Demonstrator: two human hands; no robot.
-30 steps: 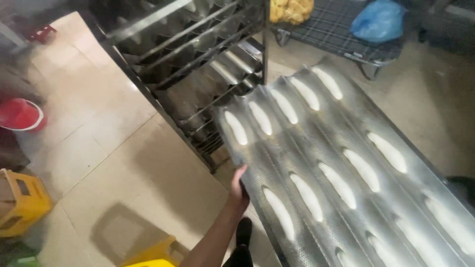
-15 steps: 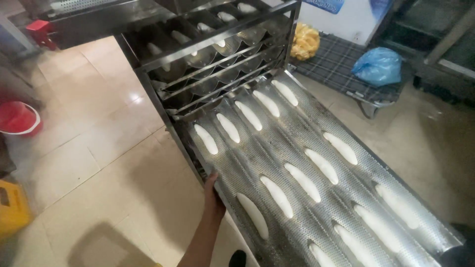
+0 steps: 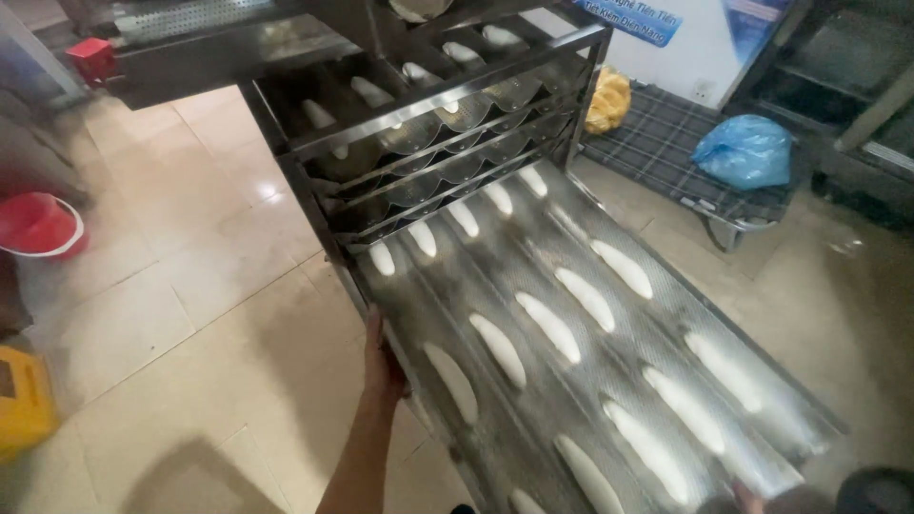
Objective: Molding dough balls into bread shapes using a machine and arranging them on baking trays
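Left hand (image 3: 381, 357): fingers closed flat over the long left edge of the tray (image 3: 457, 276), thumb hidden beneath, so the grip clamps the rim and nothing else. Right hand (image 3: 747, 497): only a sliver shows at the near right corner of the tray; it seems to hold that corner, but how its fingers lie cannot be told. The tray, a perforated metal sheet with lengthwise channels, carries rows of pale dough pieces (image 3: 500, 349) and has its far end entered into a slot of the metal rack (image 3: 314, 205), below other loaded trays. Risk, as judged: a tilt or a corner catching on the rack rail could jolt the tray and roll dough out of its channels. Beside the rack: tiled floor (image 3: 162, 314), red bucket (image 3: 38, 226), blue bag (image 3: 747, 150).
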